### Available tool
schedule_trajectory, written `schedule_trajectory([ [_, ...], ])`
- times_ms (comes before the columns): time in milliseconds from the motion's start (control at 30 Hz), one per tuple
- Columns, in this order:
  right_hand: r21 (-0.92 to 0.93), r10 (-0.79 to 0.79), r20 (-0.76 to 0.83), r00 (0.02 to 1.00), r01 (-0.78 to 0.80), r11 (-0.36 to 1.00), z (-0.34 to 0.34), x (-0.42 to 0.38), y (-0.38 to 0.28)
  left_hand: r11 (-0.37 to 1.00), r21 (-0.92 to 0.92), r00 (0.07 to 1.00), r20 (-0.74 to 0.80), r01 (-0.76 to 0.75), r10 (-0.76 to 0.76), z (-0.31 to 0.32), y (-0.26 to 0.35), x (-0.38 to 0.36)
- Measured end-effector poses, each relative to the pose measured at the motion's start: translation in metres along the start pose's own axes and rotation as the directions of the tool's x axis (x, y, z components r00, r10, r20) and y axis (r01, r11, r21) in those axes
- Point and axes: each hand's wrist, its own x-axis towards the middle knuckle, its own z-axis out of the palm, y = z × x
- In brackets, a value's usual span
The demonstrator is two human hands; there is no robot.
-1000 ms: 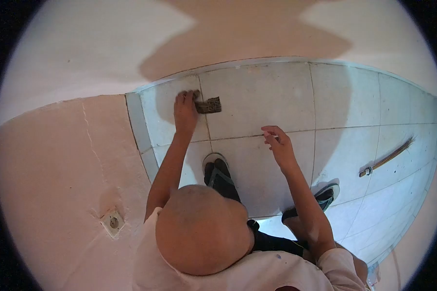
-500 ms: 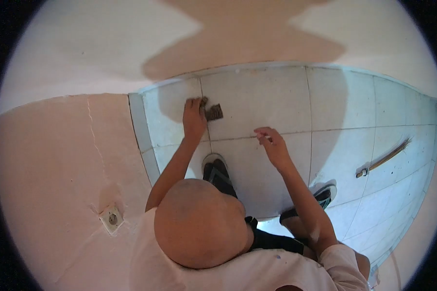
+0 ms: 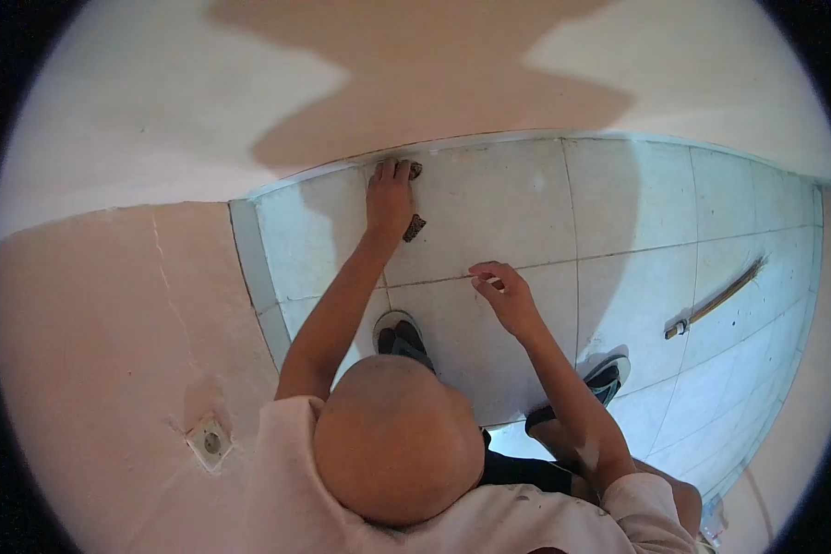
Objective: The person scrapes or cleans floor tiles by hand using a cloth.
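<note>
At the far left, a pale pink plastered wall (image 3: 111, 314) curves round, rough and hairline-cracked, with a square white socket (image 3: 210, 442) set low in it. Just right of it begins the tiled floor (image 3: 489, 212): large, smooth, pale square tiles with thin dark grout lines and a narrow tile skirting where it meets the wall.

The step in hand looks like scrubbing the tiles along the wall edge. The left hand (image 3: 390, 198) lies flat at the top of the floor, where tile meets wall, its fingers closed over a dark, coarse-looking scrubbing pad (image 3: 415, 227); one corner of the pad shows below the palm and another bit past the fingertips. The pad rests on the tile, pressed under the hand. Judging from this, the next move calls for firm downward pressure and a stroke kept along the grout line without letting the pad slip out.

Lower and right, the right hand (image 3: 500, 294) hovers just above the floor near a grout line, fingers loosely curled and narrow; whether they pinch something small cannot be told. Below it are the person's feet in dark sandals (image 3: 399, 337), soles flat on the tile. Well apart at the far right lies a long, thin stick-like tool (image 3: 716, 298) with a pale handle end, flat on the floor.
</note>
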Motion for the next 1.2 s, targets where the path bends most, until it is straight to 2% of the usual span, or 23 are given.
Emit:
schedule_trajectory([
  [33, 0.011, -0.036, -0.014, 0.999, 0.037, 0.999, -0.003, 0.002, -0.004, 0.994, -0.011, 0.992, -0.065, 0.105, -0.105, 0.003, 0.005, 0.003],
  [67, 0.009, -0.029, -0.011, 1.000, 0.029, 1.000, -0.004, 0.001, -0.006, 0.994, -0.015, 0.992, -0.059, 0.109, -0.110, 0.002, 0.011, -0.009],
  [133, 0.013, 0.006, -0.011, 1.000, -0.006, 1.000, -0.006, 0.003, -0.010, 0.999, -0.032, 0.999, -0.033, -0.004, 0.003, -0.001, 0.019, -0.033],
  [167, 0.016, 0.001, -0.015, 1.000, -0.001, 1.000, -0.006, 0.003, -0.010, 1.000, -0.029, 0.999, -0.036, -0.010, 0.009, -0.002, 0.017, -0.031],
  [233, -0.002, 0.049, 0.008, 0.999, -0.049, 0.999, -0.003, 0.000, -0.006, 0.996, -0.054, 0.995, 0.068, -0.067, 0.070, -0.007, 0.014, -0.023],
  [300, -0.006, 0.032, 0.017, 0.999, -0.032, 0.999, 0.007, 0.000, -0.002, 0.986, -0.130, 0.994, -0.001, -0.108, 0.109, 0.007, 0.022, 0.009],
  [367, -0.014, 0.038, 0.044, 0.998, -0.037, 0.999, 0.013, -0.010, 0.003, 0.967, -0.149, 0.965, 0.130, -0.207, 0.227, 0.015, 0.042, 0.050],
  [400, -0.014, 0.015, 0.067, 0.998, -0.014, 1.000, 0.017, -0.010, 0.004, 0.967, -0.148, 0.965, 0.131, -0.206, 0.226, 0.017, 0.054, 0.061],
  [467, -0.007, -0.008, 0.092, 0.996, 0.008, 1.000, 0.025, -0.016, 0.006, 0.948, 0.041, 0.931, 0.205, -0.316, 0.302, 0.017, 0.069, 0.072],
  [533, -0.147, 0.014, 0.112, 0.994, 0.002, 0.989, 0.016, -0.021, 0.009, 0.941, 0.015, 0.928, 0.170, -0.339, 0.332, 0.019, 0.044, 0.059],
  [600, -0.156, 0.036, 0.094, 0.995, -0.021, 0.988, 0.002, -0.029, 0.003, 0.926, -0.023, 0.916, 0.139, -0.378, 0.377, 0.017, 0.034, 0.052],
  [667, -0.160, 0.037, 0.096, 0.995, -0.021, 0.987, -0.003, -0.018, -0.002, 0.899, 0.045, 0.885, 0.207, -0.435, 0.417, 0.012, 0.023, 0.057],
  [733, -0.103, 0.007, -0.033, 0.999, -0.010, 0.995, 0.003, -0.014, 0.001, 0.886, 0.081, 0.878, 0.202, -0.457, 0.434, 0.022, 0.039, 0.077],
  [767, -0.092, 0.019, -0.034, 0.999, -0.022, 0.996, 0.010, -0.013, 0.003, 0.871, 0.111, 0.869, 0.200, -0.479, 0.453, 0.026, 0.045, 0.079],
  [800, -0.059, -0.011, 0.003, 1.000, 0.011, 0.998, 0.015, -0.006, -0.003, 0.868, 0.112, 0.866, 0.206, -0.483, 0.455, 0.024, 0.042, 0.077],
  [867, -0.021, -0.032, 0.044, 0.999, 0.033, 0.999, 0.016, -0.002, -0.012, 0.948, -0.020, 0.898, 0.316, -0.317, 0.307, 0.012, 0.032, 0.060],
  [900, -0.056, -0.020, 0.092, 0.996, 0.025, 0.998, 0.012, -0.008, -0.017, 0.949, -0.027, 0.895, 0.327, -0.314, 0.305, 0.007, 0.016, 0.039],
  [967, -0.096, -0.039, 0.108, 0.993, 0.050, 0.994, -0.001, -0.006, -0.022, 0.919, 0.124, 0.907, 0.255, -0.375, 0.336, -0.002, -0.018, 0.026],
  [1067, -0.064, -0.018, 0.043, 0.999, 0.021, 0.998, 0.003, -0.008, -0.001, 0.909, 0.163, 0.918, 0.169, -0.385, 0.358, 0.001, 0.000, 0.033],
  [1133, -0.100, -0.161, 0.052, 0.986, 0.165, 0.981, 0.017, 0.005, 0.017, 0.897, 0.076, 0.893, 0.164, -0.435, 0.419, 0.014, 0.038, 0.057],
  [1167, -0.120, -0.149, 0.011, 0.989, 0.150, 0.981, 0.018, 0.011, 0.014, 0.895, 0.010, 0.884, 0.162, -0.445, 0.438, 0.021, 0.058, 0.069],
  [1200, -0.105, -0.129, 0.067, 0.989, 0.135, 0.985, 0.023, 0.016, 0.008, 0.884, -0.014, 0.873, 0.151, -0.468, 0.464, 0.026, 0.071, 0.073],
])
